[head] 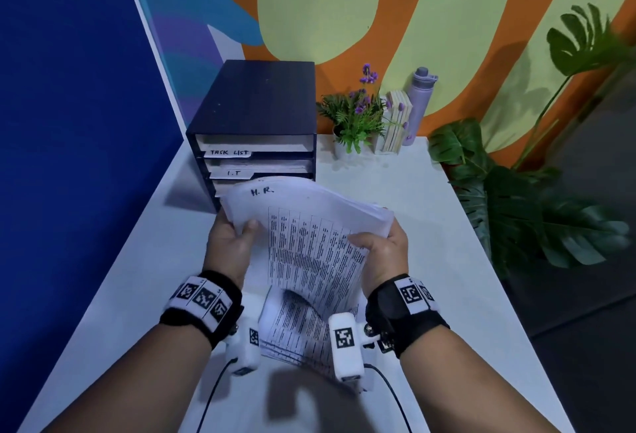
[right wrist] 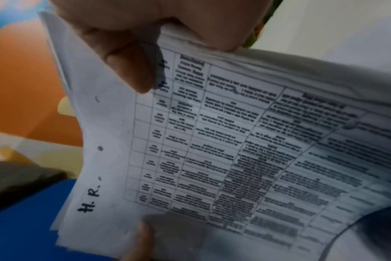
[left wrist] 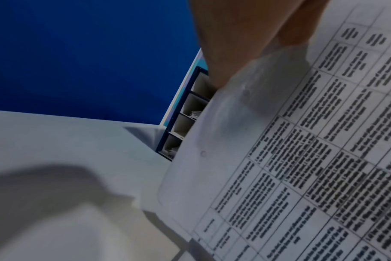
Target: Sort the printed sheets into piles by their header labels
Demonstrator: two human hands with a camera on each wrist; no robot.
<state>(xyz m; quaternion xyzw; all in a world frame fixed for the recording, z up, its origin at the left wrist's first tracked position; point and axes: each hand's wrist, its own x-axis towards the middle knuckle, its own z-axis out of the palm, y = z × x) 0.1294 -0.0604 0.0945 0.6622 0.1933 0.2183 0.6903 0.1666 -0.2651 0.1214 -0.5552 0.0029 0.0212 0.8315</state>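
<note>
A thick stack of printed sheets (head: 309, 247) with tables of text is held up in front of me, its lower end drooping toward the table. The top sheet is hand-marked "H.R." (head: 262, 191) and the same mark shows in the right wrist view (right wrist: 89, 199). My left hand (head: 234, 243) grips the stack's left edge, thumb on top. My right hand (head: 382, 250) grips its right edge, thumb (right wrist: 132, 70) pressed on the top sheet. In the left wrist view the sheets (left wrist: 301, 159) fill the right side.
A dark drawer unit (head: 254, 123) stands at the back left of the white table (head: 430, 226), with trays tagged "TASK LIST" (head: 229, 152) and "I.T" (head: 234, 173). A small potted plant (head: 354, 119), books (head: 395, 123) and a purple bottle (head: 418, 102) stand behind. A large leafy plant (head: 523, 198) is right.
</note>
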